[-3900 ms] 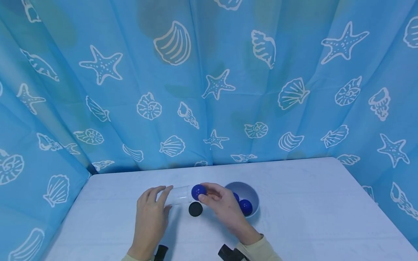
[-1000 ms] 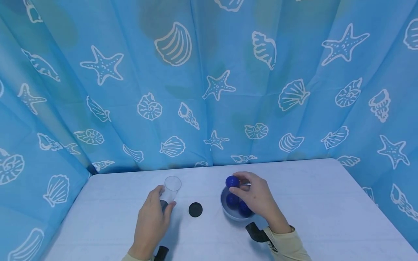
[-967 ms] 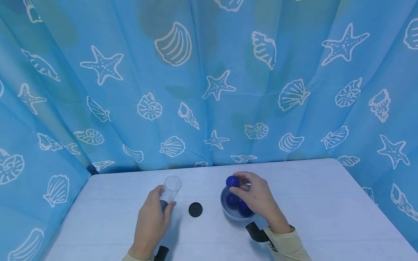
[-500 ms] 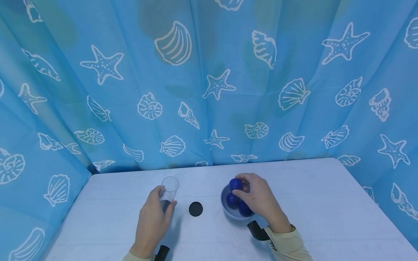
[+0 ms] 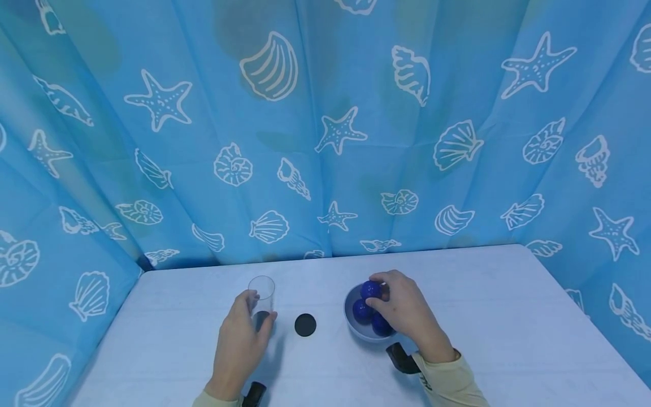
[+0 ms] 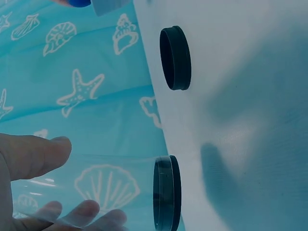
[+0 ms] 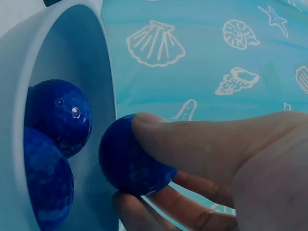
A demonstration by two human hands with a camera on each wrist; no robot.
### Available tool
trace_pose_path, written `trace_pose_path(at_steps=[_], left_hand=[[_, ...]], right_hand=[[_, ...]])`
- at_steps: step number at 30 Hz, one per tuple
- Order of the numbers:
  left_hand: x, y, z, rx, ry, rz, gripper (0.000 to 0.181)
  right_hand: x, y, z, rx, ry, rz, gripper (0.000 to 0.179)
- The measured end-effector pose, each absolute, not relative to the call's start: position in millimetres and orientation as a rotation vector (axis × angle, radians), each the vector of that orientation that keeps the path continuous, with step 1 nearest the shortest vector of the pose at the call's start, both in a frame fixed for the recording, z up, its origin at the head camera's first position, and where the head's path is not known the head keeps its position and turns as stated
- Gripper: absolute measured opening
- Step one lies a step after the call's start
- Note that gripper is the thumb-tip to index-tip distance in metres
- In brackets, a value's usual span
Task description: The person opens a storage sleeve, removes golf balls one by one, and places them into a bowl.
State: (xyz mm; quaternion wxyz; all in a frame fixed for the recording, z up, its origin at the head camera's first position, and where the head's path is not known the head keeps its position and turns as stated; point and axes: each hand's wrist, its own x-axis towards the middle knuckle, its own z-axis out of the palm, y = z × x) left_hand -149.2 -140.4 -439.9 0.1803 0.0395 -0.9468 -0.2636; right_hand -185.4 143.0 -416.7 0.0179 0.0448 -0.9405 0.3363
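Observation:
My left hand (image 5: 239, 342) holds a clear plastic jar (image 5: 263, 305) upright, thumb on one side and fingers round the other. Its mouth faces up, and a black cap (image 6: 167, 192) covers its lower end in the left wrist view. Between thumb and fingers, my right hand (image 5: 407, 308) pinches a dimpled blue golf ball (image 7: 130, 159) at the bowl's far rim. Two more blue golf balls (image 7: 60, 115) lie inside the pale blue-grey bowl (image 5: 363, 337). No ball shows inside the jar.
A loose black lid (image 5: 305, 325) lies on the white-covered table (image 5: 508, 328) between jar and bowl. Behind the table's far edge hangs a blue curtain (image 5: 325, 169) with white shell prints, which also runs along both sides.
Earlier the jar lay sideways with a ball at its mouth; now it stands upright. The right hand has carried a ball to the bowl, lately shifting it slightly right and down.

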Motion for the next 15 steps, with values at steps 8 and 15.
trace_pose_path(at_steps=[8, 15], left_hand=[[-150.0, -142.2, -441.9, 0.105, -2.669, -0.780, 0.058], [-150.9, -142.8, -442.6, 0.129, -2.680, -0.802, 0.060]], right_hand=[[-182.2, 139.5, -414.6, 0.115, -2.950, 0.985, 0.041], [-182.6, 139.0, -418.3, 0.133, -2.954, 0.913, 0.039]])
